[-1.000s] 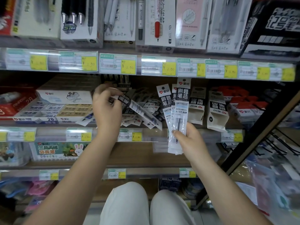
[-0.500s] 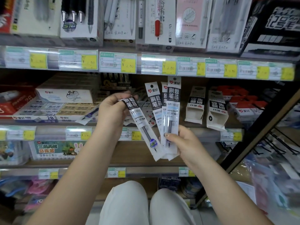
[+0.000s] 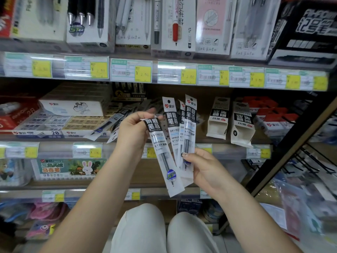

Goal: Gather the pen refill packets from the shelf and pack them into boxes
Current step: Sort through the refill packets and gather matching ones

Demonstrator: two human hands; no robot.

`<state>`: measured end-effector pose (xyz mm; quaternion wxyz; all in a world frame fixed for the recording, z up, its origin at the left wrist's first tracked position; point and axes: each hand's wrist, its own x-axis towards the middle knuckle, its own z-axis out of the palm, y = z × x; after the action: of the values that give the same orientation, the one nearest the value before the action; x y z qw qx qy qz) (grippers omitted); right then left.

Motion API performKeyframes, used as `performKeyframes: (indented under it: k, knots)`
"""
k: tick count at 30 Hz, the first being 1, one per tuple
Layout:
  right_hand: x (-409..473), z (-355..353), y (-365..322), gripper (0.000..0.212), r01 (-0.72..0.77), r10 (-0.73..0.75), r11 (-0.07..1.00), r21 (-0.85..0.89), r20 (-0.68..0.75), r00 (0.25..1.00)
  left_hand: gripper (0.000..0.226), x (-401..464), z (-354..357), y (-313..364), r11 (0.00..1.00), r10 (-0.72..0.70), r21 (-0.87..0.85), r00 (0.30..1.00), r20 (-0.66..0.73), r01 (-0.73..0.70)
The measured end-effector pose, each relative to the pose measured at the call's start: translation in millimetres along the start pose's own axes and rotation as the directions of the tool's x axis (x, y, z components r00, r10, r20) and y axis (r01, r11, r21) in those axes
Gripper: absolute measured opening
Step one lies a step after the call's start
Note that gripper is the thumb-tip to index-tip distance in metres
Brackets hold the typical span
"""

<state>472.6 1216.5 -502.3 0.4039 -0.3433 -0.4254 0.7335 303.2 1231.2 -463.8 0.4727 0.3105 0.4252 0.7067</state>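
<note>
Left hand: the left hand (image 3: 134, 133) grips the black-and-white top label of a single long clear plastic pen refill packet (image 3: 162, 157), thumb and fingers curled round its upper end.
Single packet: it hangs tilted from those fingers, its lower end with a round blue sticker pointing down and toward the right hand; its lower part overlaps the bottom of the fanned bunch.
Right hand: the right hand (image 3: 206, 168) pinches a fanned bunch of clear refill packets with black-and-white headers (image 3: 184, 125) near their lower ends, thumb across the front, other fingers behind.
Bunch: three headers show, standing upright above the right thumb; the exact count behind them cannot be told.
Shelf pile: more loose refill packets (image 3: 116, 119) lie in a heap on the wooden shelf (image 3: 200, 141), behind and just left of the left fingers.
Boxes: two white cardboard boxes with black labels (image 3: 229, 121) stand on the same shelf, upside down by their print, beyond the right hand's fingertips and to the right.
Below: the person's knees in pale trousers (image 3: 164, 229) sit under both forearms.
</note>
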Motion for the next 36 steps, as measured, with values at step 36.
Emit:
performKeyframes:
  k: [36]
  knots:
    - [-3,10,6,0.021,-0.110,0.116,0.991,-0.073,0.093,0.989,0.027,4,-5,-2,0.893,0.269,0.368,0.963,0.027,-0.260]
